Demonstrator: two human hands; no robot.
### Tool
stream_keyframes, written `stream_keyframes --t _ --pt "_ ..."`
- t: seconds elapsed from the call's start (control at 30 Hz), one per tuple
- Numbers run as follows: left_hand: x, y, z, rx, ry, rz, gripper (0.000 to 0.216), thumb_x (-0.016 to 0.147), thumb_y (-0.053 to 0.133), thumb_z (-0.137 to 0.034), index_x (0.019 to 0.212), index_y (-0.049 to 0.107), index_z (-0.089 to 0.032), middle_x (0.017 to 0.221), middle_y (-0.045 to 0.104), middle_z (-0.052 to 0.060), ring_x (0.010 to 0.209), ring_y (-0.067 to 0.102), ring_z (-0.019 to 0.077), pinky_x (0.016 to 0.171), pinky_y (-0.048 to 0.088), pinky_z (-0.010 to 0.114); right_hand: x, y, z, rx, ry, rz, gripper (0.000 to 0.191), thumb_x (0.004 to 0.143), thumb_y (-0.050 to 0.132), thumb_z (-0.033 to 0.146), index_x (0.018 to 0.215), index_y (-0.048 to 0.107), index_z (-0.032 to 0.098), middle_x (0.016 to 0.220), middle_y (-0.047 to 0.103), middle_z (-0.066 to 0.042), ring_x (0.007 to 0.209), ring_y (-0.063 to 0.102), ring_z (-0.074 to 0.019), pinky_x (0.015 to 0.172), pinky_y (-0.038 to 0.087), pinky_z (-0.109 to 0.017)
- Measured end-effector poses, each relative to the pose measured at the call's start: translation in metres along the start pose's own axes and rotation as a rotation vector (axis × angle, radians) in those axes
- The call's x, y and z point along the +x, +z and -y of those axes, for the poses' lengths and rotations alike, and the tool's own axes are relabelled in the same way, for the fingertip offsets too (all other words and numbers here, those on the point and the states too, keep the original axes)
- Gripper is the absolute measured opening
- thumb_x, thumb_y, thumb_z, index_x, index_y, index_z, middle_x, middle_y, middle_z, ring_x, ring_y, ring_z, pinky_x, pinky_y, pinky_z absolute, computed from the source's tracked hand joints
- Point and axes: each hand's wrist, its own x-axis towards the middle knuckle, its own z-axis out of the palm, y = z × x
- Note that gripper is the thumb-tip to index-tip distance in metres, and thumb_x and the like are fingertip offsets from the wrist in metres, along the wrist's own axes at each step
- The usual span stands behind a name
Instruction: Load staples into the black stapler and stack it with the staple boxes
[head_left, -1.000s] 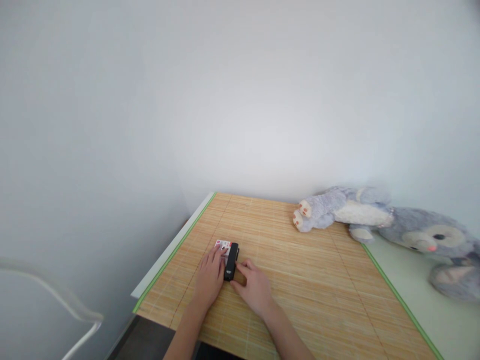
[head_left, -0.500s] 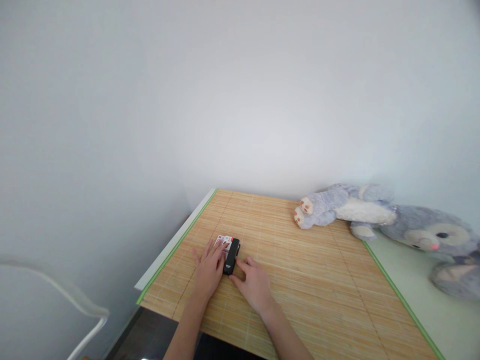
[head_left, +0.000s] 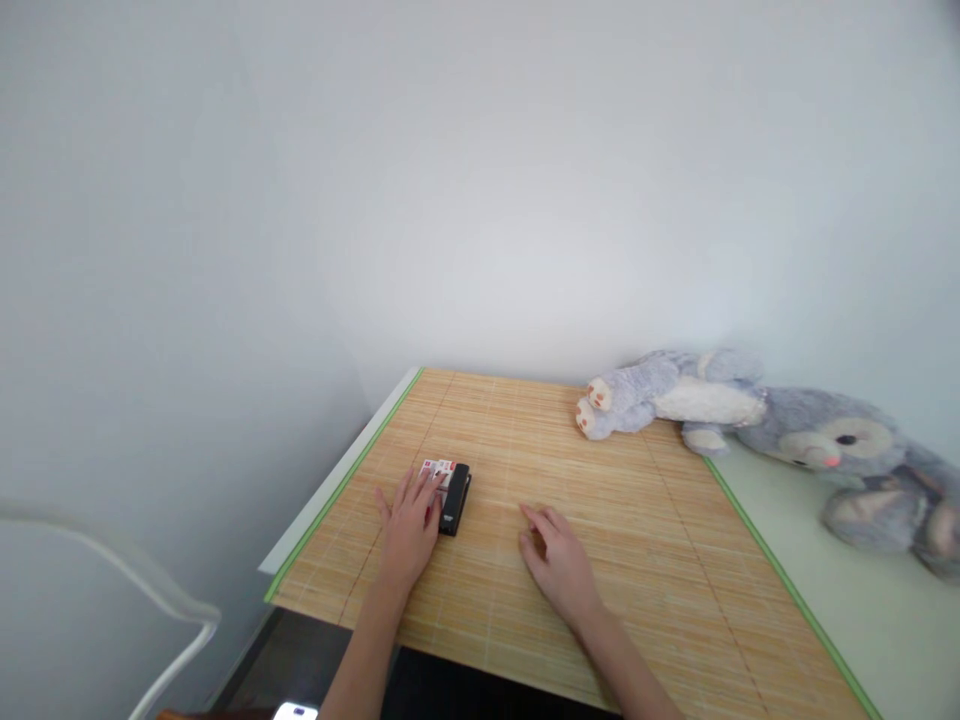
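A black stapler (head_left: 454,499) lies lengthwise on the bamboo mat, left of its middle. Small printed cards or papers (head_left: 438,466), white with red and dark marks, lie against its left side, partly hidden by fingers. My left hand (head_left: 409,532) rests over them with its fingers spread flat, its thumb side close to the stapler. Whether the papers reach between the stapler's jaws cannot be made out. To the right, apart from the stapler, my right hand (head_left: 559,565) hovers at or just over the mat, fingers loosely bent, thumb and forefinger apart, holding nothing.
The bamboo mat (head_left: 637,540) with green edging covers the table. A grey plush toy (head_left: 705,400) lies along the back right, its head on the pale tabletop (head_left: 795,520). A white curved tube (head_left: 172,600) stands at left, and a lit phone (head_left: 295,711) shows below the table edge.
My right hand has let go of the stapler's side and moved right, away from it. My left hand stays on the papers. The whole view has shifted slightly.
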Motion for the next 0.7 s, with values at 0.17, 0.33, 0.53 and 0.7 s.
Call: stream_keyframes --t 0.17,0.33,0.53,0.7 --pt "-0.002 -0.017 -0.012 -0.032 -0.017 -0.106 0.039 0.103 0.038 -0.021 0.134 0.060 -0.030 0.150 0.055 0.003 0.147 0.036 0.0278 0.124 0.006 0.068 -0.024 -0.032 -0.046 -0.182 0.068 -0.106 0.046 0.100 0.044 0.039 0.141 0.059 0.027 0.134 0.058 -0.013 0.130 0.048 -0.0320 0.113 0.034 -0.054" --pt "-0.019 -0.019 -0.073 -0.310 0.112 -0.024 0.037 0.100 0.038 -0.017 0.127 0.063 -0.025 0.135 0.062 0.008 0.133 0.051 0.0263 0.118 0.035 0.052 -0.028 -0.037 -0.064 -0.441 0.083 -0.112 0.054 0.102 0.039 0.045 0.155 0.042 0.033 0.159 0.042 -0.007 0.151 0.027 -0.0330 0.121 0.017 -0.061" --pt "-0.038 -0.004 -0.159 -0.459 0.324 0.234 0.029 0.100 0.044 -0.022 0.116 0.069 -0.028 0.108 0.072 0.004 0.103 0.066 0.0190 0.095 0.054 0.035 -0.026 -0.032 -0.063 -0.490 0.112 -0.094 0.057 0.104 0.035 0.045 0.160 0.032 0.032 0.166 0.031 -0.005 0.155 0.021 -0.0315 0.122 0.012 -0.060" --pt "-0.078 -0.057 -0.198 -0.768 0.297 0.230 0.022 0.100 0.050 -0.029 0.105 0.072 -0.028 0.084 0.071 0.002 0.076 0.065 0.0165 0.073 0.057 0.032 -0.026 -0.035 -0.063 -0.515 0.143 -0.072 0.058 0.104 0.034 0.046 0.160 0.030 0.033 0.167 0.029 -0.003 0.155 0.020 -0.0302 0.123 0.012 -0.058"
